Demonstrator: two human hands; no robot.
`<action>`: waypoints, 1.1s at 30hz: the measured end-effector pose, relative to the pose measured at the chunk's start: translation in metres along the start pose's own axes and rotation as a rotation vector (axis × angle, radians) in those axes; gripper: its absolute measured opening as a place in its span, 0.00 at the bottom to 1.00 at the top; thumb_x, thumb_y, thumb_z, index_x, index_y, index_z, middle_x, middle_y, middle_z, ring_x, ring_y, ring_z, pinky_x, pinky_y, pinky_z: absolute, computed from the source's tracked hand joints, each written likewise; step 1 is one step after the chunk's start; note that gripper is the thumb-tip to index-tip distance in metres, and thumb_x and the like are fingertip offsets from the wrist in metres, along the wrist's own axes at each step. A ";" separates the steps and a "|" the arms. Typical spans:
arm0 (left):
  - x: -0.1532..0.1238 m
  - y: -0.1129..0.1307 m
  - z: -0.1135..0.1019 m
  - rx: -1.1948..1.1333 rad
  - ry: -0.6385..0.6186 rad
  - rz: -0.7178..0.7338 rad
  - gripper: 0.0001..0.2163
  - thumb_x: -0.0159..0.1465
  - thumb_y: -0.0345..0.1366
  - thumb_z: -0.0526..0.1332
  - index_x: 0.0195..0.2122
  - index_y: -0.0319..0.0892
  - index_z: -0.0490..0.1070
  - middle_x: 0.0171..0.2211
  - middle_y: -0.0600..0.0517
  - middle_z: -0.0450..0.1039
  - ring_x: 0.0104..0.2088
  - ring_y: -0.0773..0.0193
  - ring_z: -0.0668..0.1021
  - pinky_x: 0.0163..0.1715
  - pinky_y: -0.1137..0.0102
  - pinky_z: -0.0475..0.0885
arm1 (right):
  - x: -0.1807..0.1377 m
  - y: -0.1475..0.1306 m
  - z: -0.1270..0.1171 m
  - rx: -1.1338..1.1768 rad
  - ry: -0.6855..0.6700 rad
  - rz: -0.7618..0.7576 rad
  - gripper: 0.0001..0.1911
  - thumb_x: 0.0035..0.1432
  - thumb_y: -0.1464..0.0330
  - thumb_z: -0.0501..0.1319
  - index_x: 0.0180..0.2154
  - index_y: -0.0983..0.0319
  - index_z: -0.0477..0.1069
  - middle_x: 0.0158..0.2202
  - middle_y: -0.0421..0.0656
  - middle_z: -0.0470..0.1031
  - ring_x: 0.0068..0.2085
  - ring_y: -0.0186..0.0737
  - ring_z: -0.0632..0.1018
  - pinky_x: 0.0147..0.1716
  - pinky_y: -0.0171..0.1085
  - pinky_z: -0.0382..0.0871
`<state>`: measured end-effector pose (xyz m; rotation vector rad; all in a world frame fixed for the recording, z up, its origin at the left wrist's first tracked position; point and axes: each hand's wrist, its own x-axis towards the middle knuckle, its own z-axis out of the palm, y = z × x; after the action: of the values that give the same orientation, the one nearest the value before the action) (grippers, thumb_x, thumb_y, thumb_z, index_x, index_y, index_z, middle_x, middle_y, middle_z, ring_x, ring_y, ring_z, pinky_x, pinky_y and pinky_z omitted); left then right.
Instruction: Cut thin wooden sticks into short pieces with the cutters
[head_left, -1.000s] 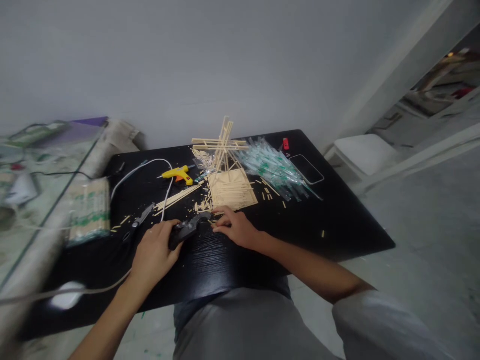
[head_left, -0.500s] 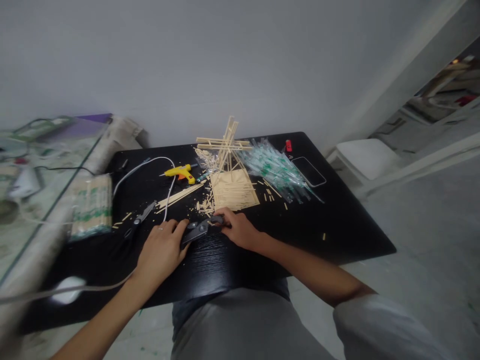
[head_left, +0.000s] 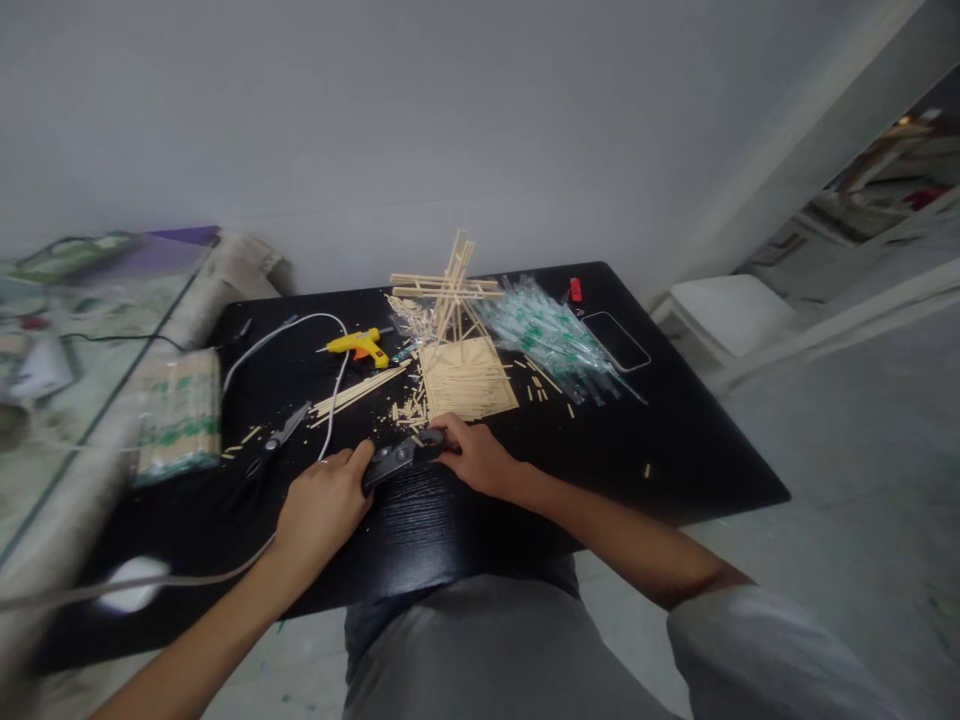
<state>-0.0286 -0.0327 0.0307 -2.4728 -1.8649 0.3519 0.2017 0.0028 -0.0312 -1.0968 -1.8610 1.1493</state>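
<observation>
My left hand is closed round the handle of a black cutting tool lying on the black table. My right hand is curled with its fingertips pinched at the tool's far end; a small stick piece may be there, too small to make out. Just beyond the hands stands a model of wooden sticks, a flat slatted base with crossed uprights. Loose sticks and short offcuts lie to the left of the base.
A yellow glue gun with a white cord lies at the back left. Scissors lie left of my hands. Clear wrappers, a phone and a red item lie at the back right. A packet of sticks sits at the left edge.
My left hand has slid right and forward along the tool's handle. The tool has shifted slightly toward the model. My right hand stays at its tip.
</observation>
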 end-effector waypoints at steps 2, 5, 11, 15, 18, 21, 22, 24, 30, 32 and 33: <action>0.001 0.000 0.001 -0.013 -0.001 -0.005 0.10 0.64 0.32 0.55 0.45 0.42 0.71 0.36 0.45 0.77 0.36 0.48 0.81 0.32 0.63 0.71 | 0.000 -0.001 0.000 0.051 0.009 0.016 0.21 0.55 0.76 0.68 0.50 0.59 0.70 0.37 0.40 0.82 0.40 0.42 0.83 0.43 0.37 0.72; 0.005 -0.001 0.001 -0.019 0.061 -0.015 0.09 0.64 0.35 0.57 0.45 0.43 0.72 0.38 0.44 0.78 0.38 0.48 0.81 0.35 0.61 0.72 | 0.003 0.000 -0.005 0.156 0.023 0.023 0.20 0.56 0.71 0.70 0.50 0.59 0.71 0.35 0.39 0.83 0.39 0.43 0.84 0.44 0.40 0.74; 0.029 -0.010 -0.007 -0.153 0.323 -0.114 0.15 0.66 0.39 0.58 0.52 0.43 0.72 0.48 0.42 0.76 0.45 0.48 0.79 0.44 0.61 0.72 | 0.010 0.005 -0.035 0.062 0.178 -0.014 0.07 0.56 0.66 0.71 0.36 0.61 0.77 0.34 0.42 0.83 0.37 0.42 0.83 0.41 0.39 0.75; 0.050 -0.008 -0.009 -0.406 0.398 -0.118 0.18 0.68 0.47 0.57 0.53 0.43 0.73 0.47 0.44 0.78 0.43 0.51 0.80 0.42 0.63 0.72 | 0.010 0.011 -0.042 -0.189 0.131 -0.038 0.05 0.55 0.74 0.72 0.34 0.62 0.78 0.32 0.42 0.81 0.34 0.39 0.80 0.39 0.37 0.72; 0.061 0.003 -0.008 -0.630 0.412 -0.042 0.18 0.67 0.52 0.59 0.48 0.45 0.76 0.45 0.48 0.80 0.45 0.53 0.80 0.43 0.66 0.71 | 0.007 0.014 -0.038 -0.310 0.070 -0.049 0.05 0.55 0.76 0.72 0.34 0.63 0.78 0.32 0.42 0.80 0.34 0.39 0.79 0.39 0.37 0.70; 0.066 0.011 -0.007 -0.745 0.374 -0.012 0.18 0.67 0.53 0.58 0.44 0.45 0.77 0.41 0.50 0.81 0.41 0.55 0.80 0.42 0.67 0.70 | 0.005 0.015 -0.032 -0.398 0.059 -0.065 0.05 0.56 0.75 0.71 0.35 0.62 0.78 0.32 0.43 0.79 0.36 0.40 0.78 0.42 0.38 0.70; 0.067 0.013 -0.007 -0.775 0.356 0.002 0.18 0.67 0.53 0.57 0.43 0.44 0.76 0.38 0.51 0.81 0.38 0.56 0.80 0.41 0.67 0.69 | 0.004 0.015 -0.031 -0.425 0.056 -0.070 0.05 0.57 0.74 0.71 0.35 0.62 0.78 0.33 0.43 0.79 0.37 0.41 0.78 0.42 0.39 0.70; 0.068 0.013 -0.005 -0.827 0.319 0.051 0.19 0.68 0.54 0.55 0.39 0.43 0.75 0.33 0.53 0.78 0.33 0.59 0.78 0.37 0.68 0.68 | 0.004 0.014 -0.030 -0.461 0.041 -0.078 0.03 0.58 0.73 0.71 0.34 0.62 0.79 0.34 0.44 0.79 0.38 0.42 0.78 0.43 0.40 0.69; 0.066 0.008 0.006 -0.839 0.266 0.170 0.22 0.70 0.53 0.49 0.30 0.42 0.69 0.29 0.52 0.73 0.31 0.59 0.76 0.35 0.67 0.65 | 0.004 0.008 -0.039 -0.348 0.063 -0.049 0.05 0.57 0.70 0.71 0.37 0.63 0.78 0.37 0.46 0.81 0.42 0.46 0.79 0.47 0.44 0.70; 0.065 0.007 0.008 -0.818 0.256 0.156 0.22 0.70 0.53 0.48 0.30 0.42 0.69 0.29 0.50 0.74 0.32 0.58 0.76 0.35 0.66 0.65 | 0.004 0.005 -0.046 -0.139 0.045 -0.021 0.16 0.55 0.71 0.71 0.47 0.61 0.77 0.43 0.47 0.81 0.44 0.45 0.80 0.47 0.44 0.72; 0.064 0.007 0.009 -0.807 0.249 0.149 0.22 0.70 0.54 0.48 0.30 0.42 0.70 0.29 0.50 0.75 0.32 0.57 0.77 0.35 0.66 0.65 | 0.004 0.004 -0.049 -0.014 0.003 -0.022 0.22 0.54 0.71 0.71 0.51 0.61 0.74 0.46 0.47 0.81 0.46 0.45 0.80 0.47 0.43 0.72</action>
<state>-0.0074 0.0253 0.0101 -2.9138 -1.9694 -0.8422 0.2436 0.0240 -0.0156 -1.0826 -1.8772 1.1236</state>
